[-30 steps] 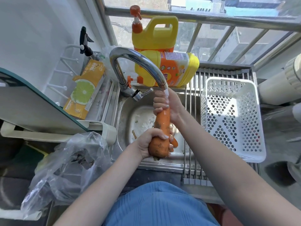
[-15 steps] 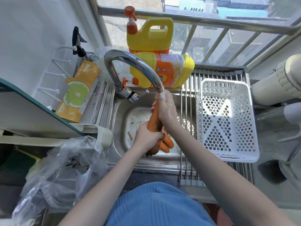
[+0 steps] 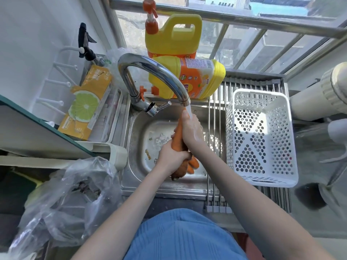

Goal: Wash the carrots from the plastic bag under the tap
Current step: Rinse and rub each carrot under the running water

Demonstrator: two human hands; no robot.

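Now under the running tap [image 3: 155,72], left hand [image 3: 170,158] gripping carrot [image 3: 178,136] low, right hand [image 3: 191,130] wrapped round its top, plastic bag [image 3: 75,199] at eight o'clock

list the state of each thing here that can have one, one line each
tap: running
carrot: gripped in both hands under the stream
left hand: grips the carrot's lower end
right hand: wrapped round its upper part
plastic bag: open, crumpled
white basket: upright, empty
pump jug: upright
detergent bottle: on its side
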